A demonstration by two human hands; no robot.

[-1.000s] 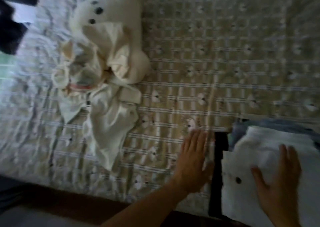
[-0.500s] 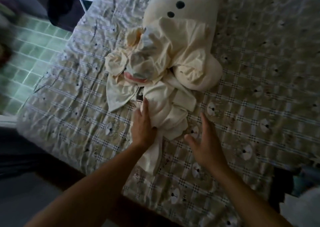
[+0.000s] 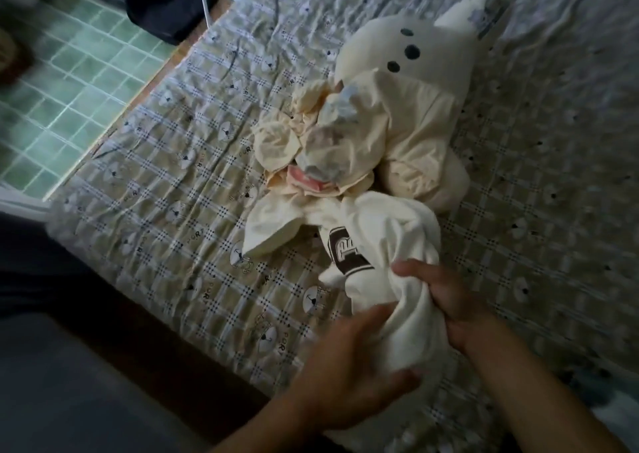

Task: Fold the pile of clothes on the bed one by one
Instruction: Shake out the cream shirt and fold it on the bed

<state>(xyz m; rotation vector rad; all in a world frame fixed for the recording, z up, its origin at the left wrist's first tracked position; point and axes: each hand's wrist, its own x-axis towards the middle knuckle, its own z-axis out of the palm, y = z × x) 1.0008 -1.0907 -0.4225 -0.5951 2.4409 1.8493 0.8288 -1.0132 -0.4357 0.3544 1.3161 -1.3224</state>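
Clothes pile (image 3: pixel 332 141) on the bed (image 3: pixel 166 183), with one cream shirt (image 3: pixel 397 231) gripped by both hands.

The pile lies crumpled in the middle of the bed, and its far right side leans on a cream plush toy (image 3: pixel 425 44) with three dark dots. The cream shirt sits on the near side of the pile, its far end touching the other clothes and its brown block print turned up. The left hand (image 3: pixel 349 366) is a little blurred; it closes round the near, bunched end of the shirt. The right hand (image 3: pixel 446 300) grips the same bunch from the right, with the thumb on top of the cloth. The two hands are close together, with only the gathered cloth between them. The bed has a checked sheet with small bear drawings. To the far left is a green tiled floor (image 3: pixel 69 72).
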